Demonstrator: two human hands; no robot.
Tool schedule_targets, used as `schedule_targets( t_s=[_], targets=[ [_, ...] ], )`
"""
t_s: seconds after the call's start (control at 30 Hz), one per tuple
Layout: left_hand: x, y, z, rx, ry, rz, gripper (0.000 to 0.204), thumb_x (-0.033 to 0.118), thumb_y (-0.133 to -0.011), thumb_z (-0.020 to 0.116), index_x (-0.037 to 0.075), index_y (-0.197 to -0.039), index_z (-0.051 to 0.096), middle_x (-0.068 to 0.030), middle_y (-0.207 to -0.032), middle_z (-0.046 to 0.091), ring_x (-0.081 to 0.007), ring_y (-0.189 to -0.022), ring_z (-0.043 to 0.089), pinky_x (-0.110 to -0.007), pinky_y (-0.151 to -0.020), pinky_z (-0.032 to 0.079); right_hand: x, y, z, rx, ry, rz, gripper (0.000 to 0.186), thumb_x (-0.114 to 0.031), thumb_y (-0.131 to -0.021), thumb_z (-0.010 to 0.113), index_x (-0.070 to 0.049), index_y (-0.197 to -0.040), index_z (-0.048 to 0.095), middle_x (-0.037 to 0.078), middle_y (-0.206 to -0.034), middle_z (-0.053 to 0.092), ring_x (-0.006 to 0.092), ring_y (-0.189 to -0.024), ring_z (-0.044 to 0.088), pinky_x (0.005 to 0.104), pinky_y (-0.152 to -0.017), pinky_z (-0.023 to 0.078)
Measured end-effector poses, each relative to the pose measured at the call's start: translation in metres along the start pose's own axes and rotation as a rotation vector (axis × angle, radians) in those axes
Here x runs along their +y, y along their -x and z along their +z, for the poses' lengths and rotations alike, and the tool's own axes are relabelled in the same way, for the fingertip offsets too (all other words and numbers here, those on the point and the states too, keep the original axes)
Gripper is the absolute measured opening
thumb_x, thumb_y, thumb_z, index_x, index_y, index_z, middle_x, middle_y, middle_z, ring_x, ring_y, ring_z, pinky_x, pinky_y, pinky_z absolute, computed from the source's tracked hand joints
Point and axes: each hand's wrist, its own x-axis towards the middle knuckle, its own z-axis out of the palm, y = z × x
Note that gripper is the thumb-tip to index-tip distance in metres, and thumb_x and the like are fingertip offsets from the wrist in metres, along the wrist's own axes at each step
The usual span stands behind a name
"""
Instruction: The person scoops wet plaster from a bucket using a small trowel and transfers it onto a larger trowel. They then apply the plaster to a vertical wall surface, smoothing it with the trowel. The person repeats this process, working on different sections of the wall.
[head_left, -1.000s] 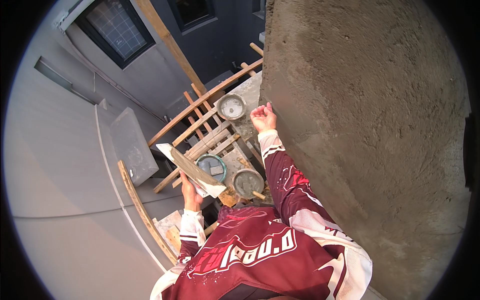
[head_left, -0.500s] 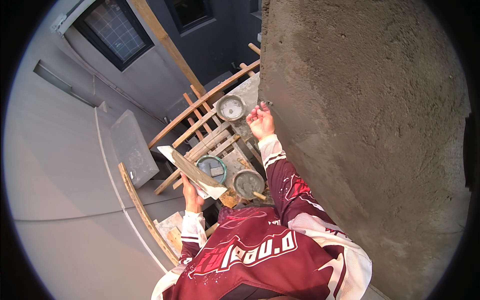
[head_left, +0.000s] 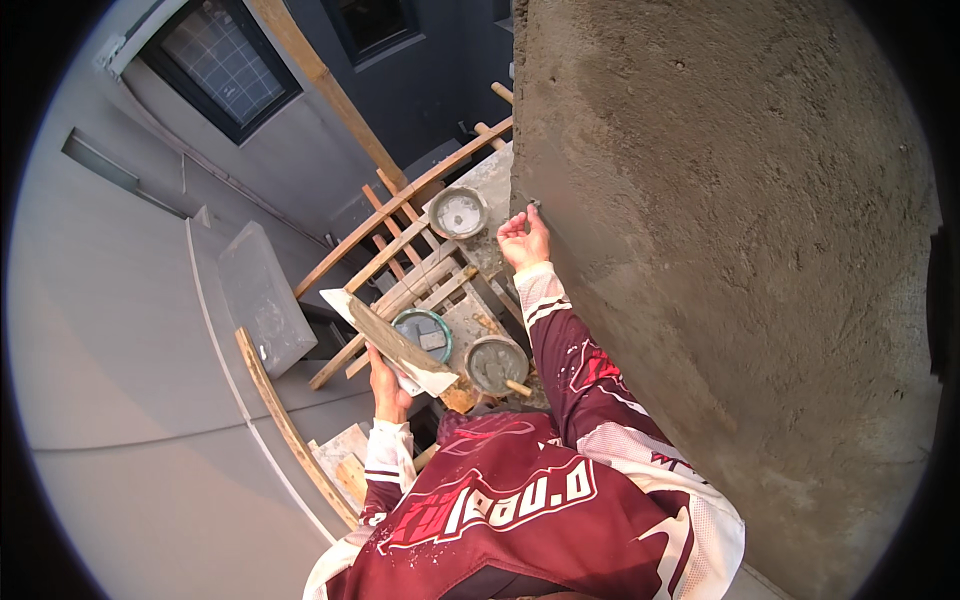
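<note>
My left hand [head_left: 386, 388] grips a white plastering hawk [head_left: 398, 345] from beneath, its handle mostly hidden by the fingers. The long board is tilted, with grey-brown mortar smeared along it. My right hand [head_left: 526, 240] is raised beside the edge of a rough mortar-coated wall [head_left: 700, 220], fingers curled in. At its upper fingertips, a small grey bit [head_left: 535, 204] shows against the wall; whether it is pinched or stuck to the wall is unclear. Beyond the hawk stands a green-rimmed bucket [head_left: 422, 336] holding a pale block in grey water.
Among the scaffold planks [head_left: 420, 280] stand a bucket of mortar [head_left: 497, 362] with a wooden handle across its rim and a bucket with pale contents [head_left: 458, 213]. A wooden rail [head_left: 400, 210] crosses behind. A smooth grey wall [head_left: 110, 330] rises at left, with a curved timber [head_left: 290, 425] beside it.
The fingers of my right hand have curled in, with the upper fingertips now at the small grey bit on the wall. The hawk has shifted very slightly right in my left hand.
</note>
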Motion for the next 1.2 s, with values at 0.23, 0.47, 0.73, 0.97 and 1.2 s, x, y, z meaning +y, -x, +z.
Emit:
schedule_targets(
  t_s=[0.23, 0.47, 0.73, 0.97, 1.2],
  targets=[
    [0.004, 0.009, 0.006, 0.01, 0.035, 0.01, 0.056, 0.052, -0.098, 0.043, 0.007, -0.13, 0.049, -0.0055, -0.105, 0.062, -0.0135, -0.069, 0.057, -0.03, -0.062, 0.052, 0.0, 0.0, 0.012, 0.01, -0.098, 0.002, 0.025, -0.02, -0.084, 0.073, -0.01, -0.092, 0.052, -0.001, -0.075, 0.052, 0.0106, -0.064, 0.05, 0.0295, -0.061, 0.044],
    [-0.002, -0.001, -0.012, -0.031, -0.03, 0.074, 0.057, 0.052, -0.098, 0.04, 0.006, -0.129, 0.047, -0.0141, -0.114, 0.062, -0.028, -0.1, 0.063, -0.041, -0.085, 0.055, 0.003, 0.017, 0.024, 0.011, -0.088, -0.034, 0.025, -0.023, -0.082, 0.075, -0.011, -0.087, 0.054, -0.003, -0.078, 0.051, 0.0098, -0.067, 0.051, 0.0293, -0.063, 0.045],
    [0.007, 0.007, -0.015, -0.026, 0.046, -0.022, 0.058, 0.055, -0.097, 0.04, 0.01, -0.133, 0.046, -0.0106, -0.12, 0.059, -0.0272, -0.104, 0.061, -0.043, -0.088, 0.054, -0.005, 0.091, 0.021, -0.627, 0.561, 0.112, 0.009, -0.019, -0.088, 0.067, -0.014, -0.092, 0.062, 0.0, -0.09, 0.059, 0.0131, -0.084, 0.055, 0.0334, -0.076, 0.047],
    [0.0, 0.005, -0.006, 0.003, 0.001, -0.043, 0.058, 0.055, -0.097, 0.039, 0.011, -0.134, 0.045, -0.0098, -0.124, 0.057, -0.0267, -0.108, 0.059, -0.043, -0.091, 0.052, -0.117, 0.034, -0.199, 0.494, 2.603, 0.005, 0.075, -0.003, -0.084, 0.054, -0.006, -0.15, 0.017, 0.024, -0.141, 0.043, 0.0356, -0.131, 0.042, 0.0392, -0.107, 0.035],
    [-0.005, 0.012, 0.001, -0.076, 0.05, -0.079, 0.053, 0.052, -0.099, 0.039, 0.012, -0.133, 0.045, -0.0076, -0.122, 0.058, -0.025, -0.106, 0.06, -0.04, -0.088, 0.053, -0.143, 0.119, -0.24, -0.049, 2.356, -0.36, 0.059, 0.003, -0.076, 0.054, -0.011, -0.133, 0.05, 0.02, -0.119, 0.059, 0.0323, -0.108, 0.061, 0.0356, -0.09, 0.048]
  ],
)
